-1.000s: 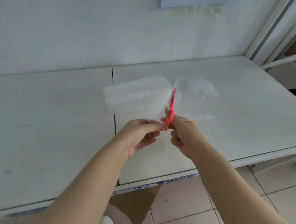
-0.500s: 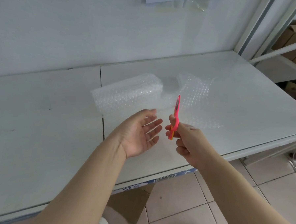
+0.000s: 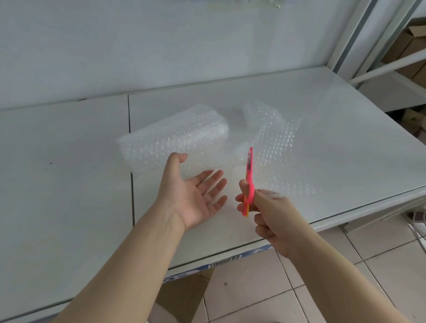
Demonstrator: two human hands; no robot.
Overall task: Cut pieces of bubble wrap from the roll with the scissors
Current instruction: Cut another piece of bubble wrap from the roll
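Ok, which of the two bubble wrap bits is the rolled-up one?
The left piece, behind the open left hand: thick and layered. The right piece, past the scissors, is a single thin sheet.

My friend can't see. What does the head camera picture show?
A person's right hand holds pink scissors over a white table, while the left hand is open. A bubble wrap roll and loose sheet are behind them.
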